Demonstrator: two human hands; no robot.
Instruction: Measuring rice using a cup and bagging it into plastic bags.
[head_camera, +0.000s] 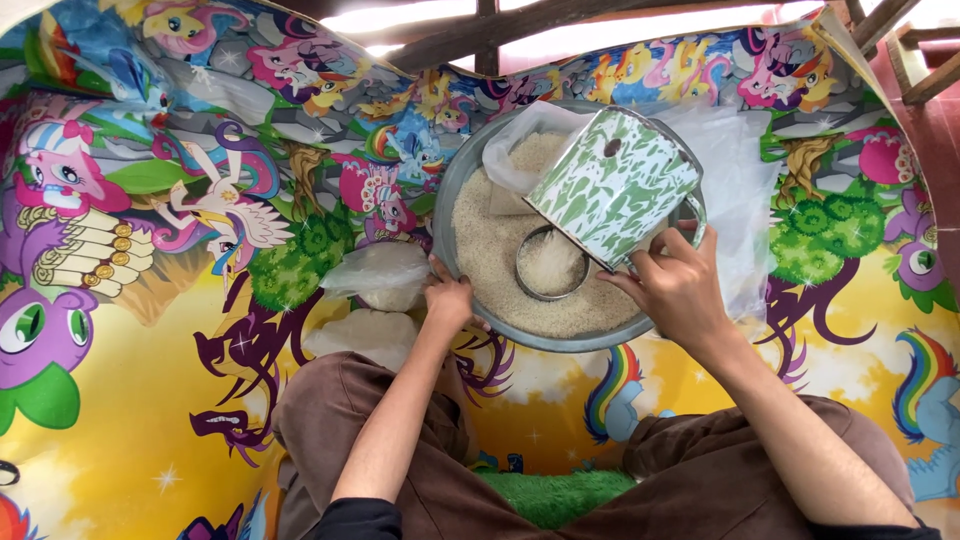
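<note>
Enamel mug (612, 185) tilted over one rice basin (455, 185), clasped by right hand (678, 288); left hand (448, 298) gripping basin rim

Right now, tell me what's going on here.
A person sits on a cartoon-print mat with a metal basin of rice in front. The right hand holds a green-and-white enamel mug, tipped over a small round tin sunk in the rice. The left hand grips the basin's near rim. Plastic bags of rice lie beside it.
</note>
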